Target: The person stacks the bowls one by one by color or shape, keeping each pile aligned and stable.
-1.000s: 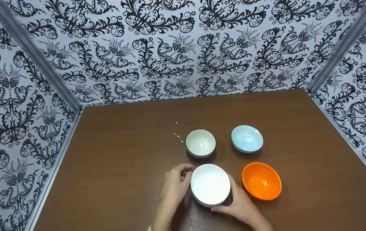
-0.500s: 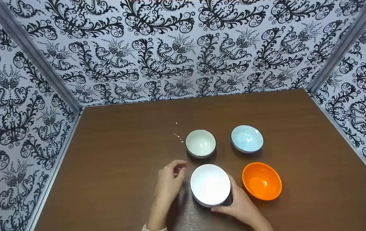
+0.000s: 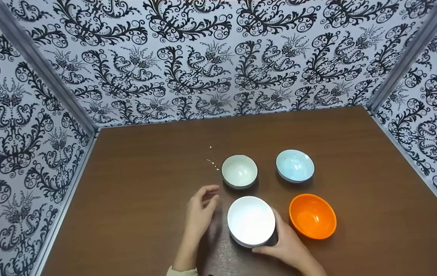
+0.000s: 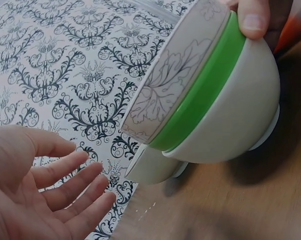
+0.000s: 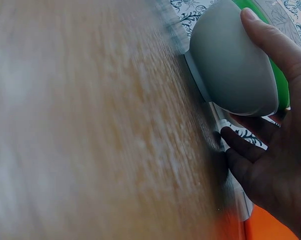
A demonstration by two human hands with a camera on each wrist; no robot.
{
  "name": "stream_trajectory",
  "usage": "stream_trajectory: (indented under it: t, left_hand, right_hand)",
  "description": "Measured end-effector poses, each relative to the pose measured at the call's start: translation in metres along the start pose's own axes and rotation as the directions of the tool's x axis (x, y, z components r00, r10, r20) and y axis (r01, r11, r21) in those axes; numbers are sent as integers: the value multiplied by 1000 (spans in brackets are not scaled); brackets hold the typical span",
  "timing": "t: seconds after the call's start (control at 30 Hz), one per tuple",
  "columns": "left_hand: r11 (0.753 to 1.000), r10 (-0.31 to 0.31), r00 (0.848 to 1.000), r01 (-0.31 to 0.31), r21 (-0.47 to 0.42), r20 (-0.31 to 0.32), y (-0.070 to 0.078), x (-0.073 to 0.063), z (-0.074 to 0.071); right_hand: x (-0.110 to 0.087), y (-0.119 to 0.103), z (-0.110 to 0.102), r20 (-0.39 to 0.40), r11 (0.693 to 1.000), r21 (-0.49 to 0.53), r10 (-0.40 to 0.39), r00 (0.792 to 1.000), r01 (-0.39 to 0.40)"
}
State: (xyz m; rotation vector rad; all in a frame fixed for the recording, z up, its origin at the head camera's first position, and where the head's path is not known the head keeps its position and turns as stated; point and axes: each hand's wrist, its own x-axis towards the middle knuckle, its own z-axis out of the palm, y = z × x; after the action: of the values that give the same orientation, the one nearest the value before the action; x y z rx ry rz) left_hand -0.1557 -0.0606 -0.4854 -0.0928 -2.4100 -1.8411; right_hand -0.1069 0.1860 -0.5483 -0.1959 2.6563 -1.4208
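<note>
A nested stack of bowls stands near the front of the table. Its top white bowl has a leaf pattern outside. Below that, a green bowl shows as a band, sitting in a cream bowl. My right hand grips the stack from the right, with the thumb across the side and fingers curving round behind. My left hand is off to the left of the stack, apart from it. Its fingers are loosely bent with nothing in them.
Behind the stack sits a small cream bowl with a dark rim. A light blue bowl is at the back right, an orange bowl right of the stack. Small pale specks lie left of the cream bowl. Patterned walls enclose the table.
My left hand has drawn away from the stack's rim, moving left and slightly back from it. My right hand and the bowls stay in place.
</note>
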Motion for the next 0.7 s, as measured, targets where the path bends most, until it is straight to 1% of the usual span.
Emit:
stream_trajectory:
  t: [0.07, 0.17, 0.23, 0.37, 0.5, 0.63, 0.7]
  left_hand:
    - [999, 2, 1000, -2, -49, 6, -2, 1, 0]
    - [991, -12, 1000, 14, -133, 14, -4, 3, 0]
    - [981, -29, 999, 32, -190, 19, -5, 5, 0]
    - [958, -64, 997, 71, -277, 33, -9, 7, 2]
    - [938, -103, 993, 116, -326, 56, -12, 7, 4]
    - [924, -132, 989, 148, -352, 71, -14, 8, 7]
    - [921, -137, 988, 154, -358, 75, -16, 8, 8]
  right_hand:
    - [0, 0, 0, 1, 1000, 0, 1, 1000, -1]
    - [0, 0, 0, 4, 1000, -2, 6, 1000, -6]
    - [-1, -1, 0, 5, 1000, -4, 12, 1000, -12]
    - [-1, -1, -1, 6, 1000, -4, 20, 1000, -20]
    - [-2, -2, -1, 4, 1000, -6, 25, 1000, -25]
    - [-2, -2, 0, 3, 1000, -6, 31, 1000, -31]
    - [-2, -2, 0, 4, 999, -4, 32, 999, -32]
